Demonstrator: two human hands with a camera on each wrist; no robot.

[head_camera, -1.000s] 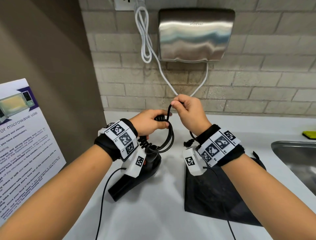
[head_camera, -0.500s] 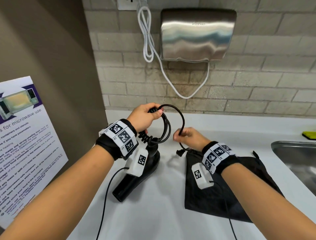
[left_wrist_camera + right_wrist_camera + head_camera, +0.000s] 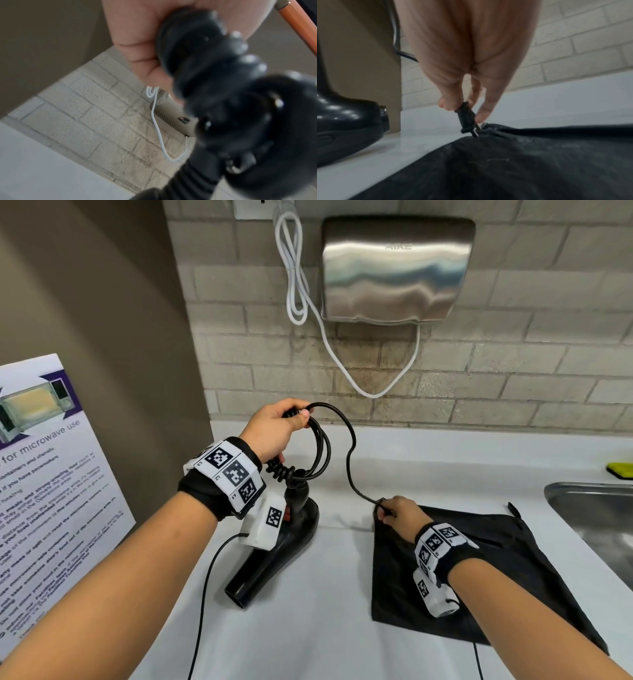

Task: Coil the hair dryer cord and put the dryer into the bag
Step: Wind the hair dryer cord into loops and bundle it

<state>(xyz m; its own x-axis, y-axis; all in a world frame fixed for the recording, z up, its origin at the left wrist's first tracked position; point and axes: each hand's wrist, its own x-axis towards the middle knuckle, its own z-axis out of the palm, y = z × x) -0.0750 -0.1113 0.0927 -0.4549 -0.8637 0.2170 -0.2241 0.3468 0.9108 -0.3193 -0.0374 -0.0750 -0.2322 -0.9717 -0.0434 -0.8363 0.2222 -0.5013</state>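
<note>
The black hair dryer [image 3: 274,549] lies on the white counter [image 3: 308,628] with its nozzle toward me. My left hand [image 3: 277,426] holds several loops of its black cord [image 3: 320,450] above the dryer's handle; the left wrist view shows the coils [image 3: 214,75] blurred in my palm. One free length of cord [image 3: 349,460] runs down to my right hand [image 3: 394,510], which pinches the plug [image 3: 467,117] just over the near-left corner of the flat black bag [image 3: 479,570]. The dryer's body [image 3: 347,128] shows at the left of the right wrist view.
A steel hand dryer [image 3: 397,268] with a white cable [image 3: 298,275] hangs on the brick wall. A metal sink [image 3: 596,515] is at the right, a yellow-green item [image 3: 621,470] behind it. A microwave-use poster [image 3: 44,491] leans at the left.
My right hand dropped from beside my left hand down to the bag's corner, sliding along the cord to its plug. The left hand keeps the loops raised.
</note>
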